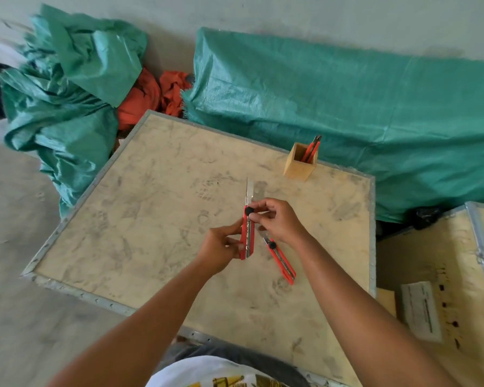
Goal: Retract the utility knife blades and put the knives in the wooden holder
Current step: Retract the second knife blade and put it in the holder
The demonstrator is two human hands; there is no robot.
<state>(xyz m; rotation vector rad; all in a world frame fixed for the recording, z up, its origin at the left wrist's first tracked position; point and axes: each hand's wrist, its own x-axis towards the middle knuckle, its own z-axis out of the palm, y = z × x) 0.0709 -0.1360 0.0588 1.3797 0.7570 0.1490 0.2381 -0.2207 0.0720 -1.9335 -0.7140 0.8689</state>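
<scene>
A red utility knife (247,238) stands nearly upright over the wooden crate top (157,208), its silver blade (249,189) fully out and pointing away from me. My left hand (221,251) grips the lower part of its handle. My right hand (277,219) pinches the black slider knob near the handle's top. A second red utility knife (282,262) lies flat on the crate just under my right wrist, its blade end partly hidden by that hand. The wooden holder (298,167) stands at the crate's far right with one red knife (312,149) sticking out of it.
Green tarpaulin bundles (347,113) lie behind and to the left of the crate, with orange cloth (151,99) between them. Another wooden crate (444,275) with a white label sits at the right. The floor is grey concrete.
</scene>
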